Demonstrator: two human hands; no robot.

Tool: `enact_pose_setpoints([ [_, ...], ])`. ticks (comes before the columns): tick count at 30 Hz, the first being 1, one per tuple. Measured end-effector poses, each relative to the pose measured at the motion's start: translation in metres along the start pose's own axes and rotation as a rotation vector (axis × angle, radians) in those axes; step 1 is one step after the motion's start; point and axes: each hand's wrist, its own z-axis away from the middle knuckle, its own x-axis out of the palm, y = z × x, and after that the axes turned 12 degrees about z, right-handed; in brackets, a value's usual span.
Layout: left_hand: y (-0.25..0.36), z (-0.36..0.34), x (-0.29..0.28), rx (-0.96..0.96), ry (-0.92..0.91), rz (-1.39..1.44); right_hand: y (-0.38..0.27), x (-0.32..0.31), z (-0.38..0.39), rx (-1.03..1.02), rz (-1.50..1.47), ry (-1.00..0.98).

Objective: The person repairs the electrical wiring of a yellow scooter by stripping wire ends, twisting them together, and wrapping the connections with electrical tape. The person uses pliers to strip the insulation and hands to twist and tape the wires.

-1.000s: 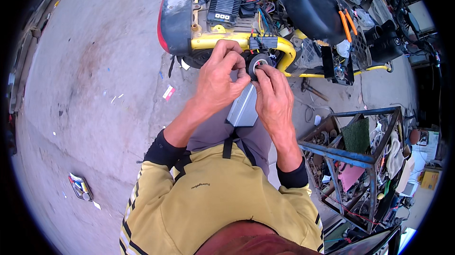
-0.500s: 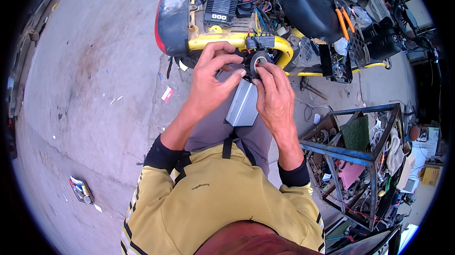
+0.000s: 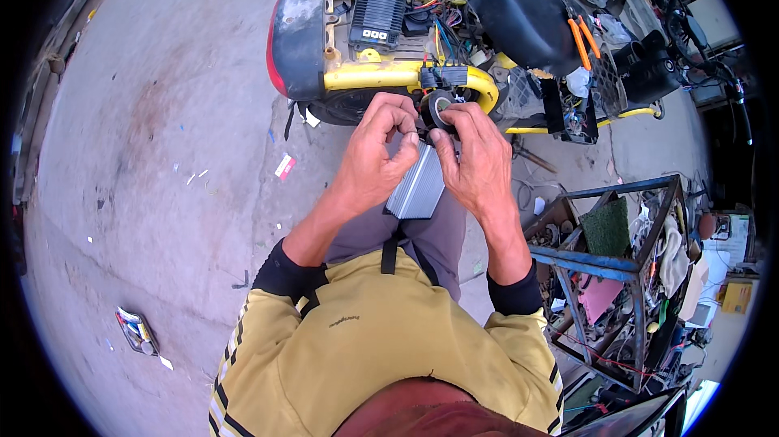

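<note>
While both hands have stayed raised together in front of the chest, little has shifted over the last second: I see the left hand (image 3: 375,163) roll slightly so its curled fingers now close over toward the right, and the roll of black tape (image 3: 439,109) sits a touch higher between the two hands. I judge that the tape work is in mid-handling, with the grip being adjusted and nothing yet set down.

My left hand is bent at the wrist, fingers curled in and fingertips pressed together beside the roll, seemingly pinching at its edge or a loose end; I cannot tell which. The right hand (image 3: 477,159) is arched, thumb and forefinger pinching the roll from its own side, knuckles up.

Just below both hands, resting on the lap, lies a ribbed silver metal box (image 3: 415,190), partly covered by the fingers. Beyond the fingertips stands the stripped scooter with its yellow frame (image 3: 389,76) and exposed wiring. Off to the right hand's side is a blue metal rack (image 3: 600,262) of parts.
</note>
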Motion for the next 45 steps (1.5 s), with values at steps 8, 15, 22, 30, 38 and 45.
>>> enact_pose_setpoints([
  [8, -0.013, 0.005, 0.002, -0.090, 0.038, 0.427, -0.001, -0.007, -0.008, 0.160, -0.040, -0.139],
  [15, -0.014, -0.003, 0.002, 0.213, 0.035, -0.048, -0.009, -0.018, -0.012, 0.079, 0.019, -0.086],
  [22, -0.001, -0.009, 0.012, 0.328, 0.112, -0.048, -0.014, -0.037, -0.017, -0.027, 0.137, -0.008],
  [30, 0.021, -0.012, 0.016, 0.584, 0.024, -0.624, -0.013, -0.040, -0.018, -0.037, 0.121, 0.052],
  [38, 0.025, -0.027, 0.033, 0.591, -0.110, -0.480, 0.000, -0.043, -0.016, 0.234, -0.415, 0.035],
  [45, 0.031, -0.058, 0.042, 0.863, -0.088, -0.432, 0.006, -0.053, -0.032, 0.569, -1.260, -0.181],
])
